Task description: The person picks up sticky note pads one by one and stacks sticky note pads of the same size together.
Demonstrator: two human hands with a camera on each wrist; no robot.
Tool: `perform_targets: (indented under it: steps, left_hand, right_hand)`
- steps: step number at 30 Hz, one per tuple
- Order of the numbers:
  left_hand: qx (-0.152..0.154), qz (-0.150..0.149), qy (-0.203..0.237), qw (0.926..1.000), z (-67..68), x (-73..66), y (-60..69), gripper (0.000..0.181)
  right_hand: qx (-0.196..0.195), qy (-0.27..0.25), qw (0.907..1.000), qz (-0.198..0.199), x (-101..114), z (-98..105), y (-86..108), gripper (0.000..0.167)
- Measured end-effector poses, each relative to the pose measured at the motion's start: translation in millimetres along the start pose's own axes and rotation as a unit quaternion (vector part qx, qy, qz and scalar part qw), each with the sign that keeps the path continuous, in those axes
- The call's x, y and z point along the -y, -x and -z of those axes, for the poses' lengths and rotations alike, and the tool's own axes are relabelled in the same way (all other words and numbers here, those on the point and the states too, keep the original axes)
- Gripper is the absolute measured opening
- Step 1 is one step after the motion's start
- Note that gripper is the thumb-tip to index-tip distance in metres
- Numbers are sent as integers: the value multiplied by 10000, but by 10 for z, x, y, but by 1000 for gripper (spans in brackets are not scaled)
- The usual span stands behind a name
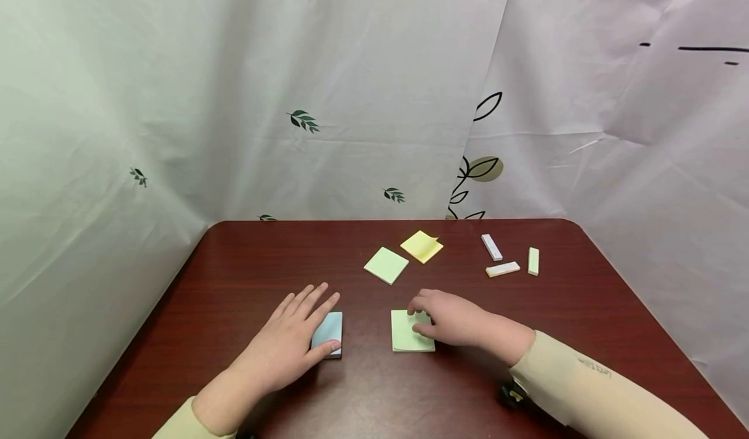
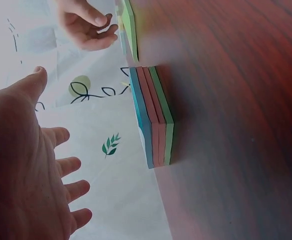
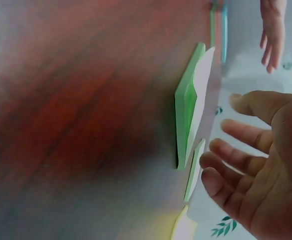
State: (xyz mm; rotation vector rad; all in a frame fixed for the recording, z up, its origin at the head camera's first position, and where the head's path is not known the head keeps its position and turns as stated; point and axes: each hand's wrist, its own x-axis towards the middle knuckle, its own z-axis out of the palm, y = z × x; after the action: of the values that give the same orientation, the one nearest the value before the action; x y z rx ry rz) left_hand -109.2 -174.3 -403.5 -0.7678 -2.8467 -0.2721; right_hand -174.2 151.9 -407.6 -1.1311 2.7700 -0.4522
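Note:
My left hand, fingers spread and straight, hovers over a stack of sticky note pads. Seen from the left wrist, that stack has a blue pad on top, pink layers below it and green at the bottom; a gap separates it from the palm. Above a light green sticky note pad is my right hand, its fingers loosely bent and holding nothing. The right wrist view shows this green pad apart from the fingers, its top sheet partly lifted.
Farther back on the dark red table lie another light green pad and a yellow pad with a raised corner. Three small narrow blocks, one white, one pale, one light green, lie at the back right.

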Motion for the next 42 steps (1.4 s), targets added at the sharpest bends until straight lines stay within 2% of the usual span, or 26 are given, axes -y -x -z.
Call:
perform_targets:
  steps: [4,11,22,28,42]
  left_hand:
    - [-8,1,1,10000,-4,-5,0,74]
    - [-40,-8,19,10000,-1,-22,-3,74]
    - [-33,-1,-17,10000,-1,-14,9,74]
    - [-19,-20,2,10000,0,-14,11,74]
    - [-20,-26,33,10000,-8,-12,20,74]
  right_hand:
    - [-12,382,9987,352,56,-28,55,22]
    - [8,1081,9913,745,99,-106,79,32]
    - [-159,1829,9756,1207,123,-181,23,28]
    - [-293,1951,9711,1340,140,-186,12,24]
    - [-170,1777,9756,1281,121,-147,24,19]
